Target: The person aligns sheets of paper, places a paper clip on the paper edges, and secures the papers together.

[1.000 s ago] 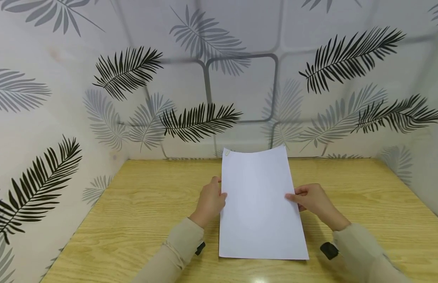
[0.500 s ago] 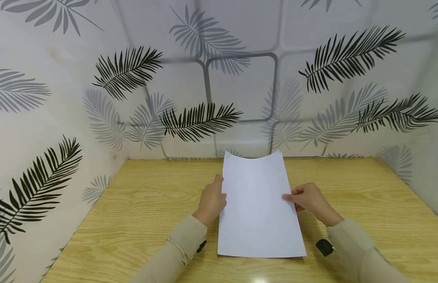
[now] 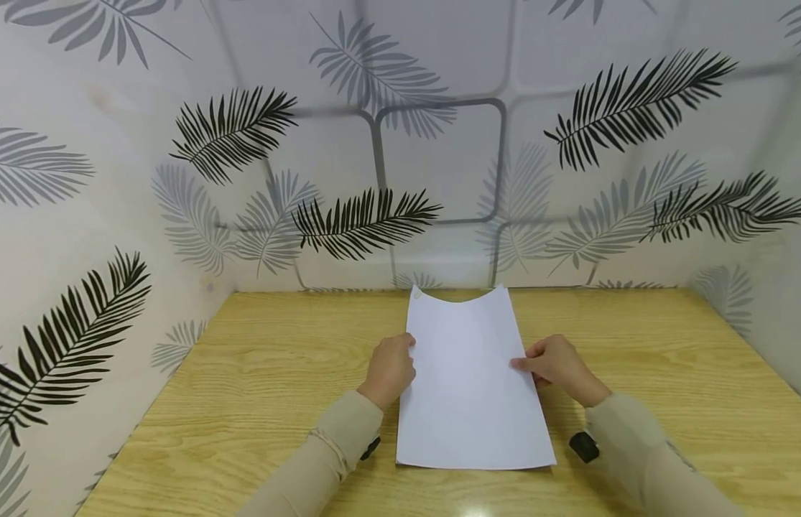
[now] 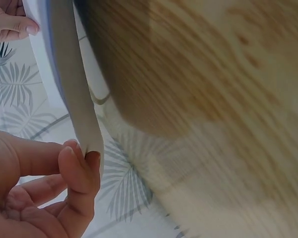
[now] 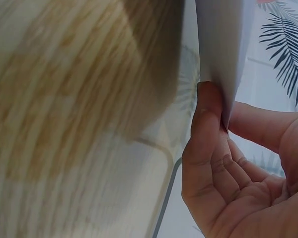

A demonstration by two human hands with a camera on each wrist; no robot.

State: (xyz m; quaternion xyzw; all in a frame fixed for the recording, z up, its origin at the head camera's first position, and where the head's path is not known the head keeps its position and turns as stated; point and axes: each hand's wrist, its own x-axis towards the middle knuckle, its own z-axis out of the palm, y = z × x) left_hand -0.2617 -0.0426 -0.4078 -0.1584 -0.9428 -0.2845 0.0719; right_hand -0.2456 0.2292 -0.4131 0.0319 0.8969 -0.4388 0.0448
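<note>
White sheets of paper (image 3: 468,395) are held by both hands above the table, their far edge sagging in the middle between two raised corners. A small pale clip (image 3: 417,293) sits at the far left corner. My left hand (image 3: 390,370) pinches the left edge between thumb and fingers; in the left wrist view that edge of the paper (image 4: 82,99) runs down into the fingertips. On the opposite edge, my right hand (image 3: 558,370) has its thumb on top and fingers beneath. The right wrist view shows the paper (image 5: 218,44) gripped there. How many sheets there are, I cannot tell.
The wood-grain table (image 3: 277,359) extends to both sides of the paper. Behind it stands a wall covering (image 3: 439,158) with a leaf pattern, which also covers the left side. A small black device (image 3: 584,446) is at the right wrist.
The paper's far edge has come lower and nearer, and it bows more. The right hand has shifted left, the left hand slightly right, so they are closer together. Both keep hold of the paper.
</note>
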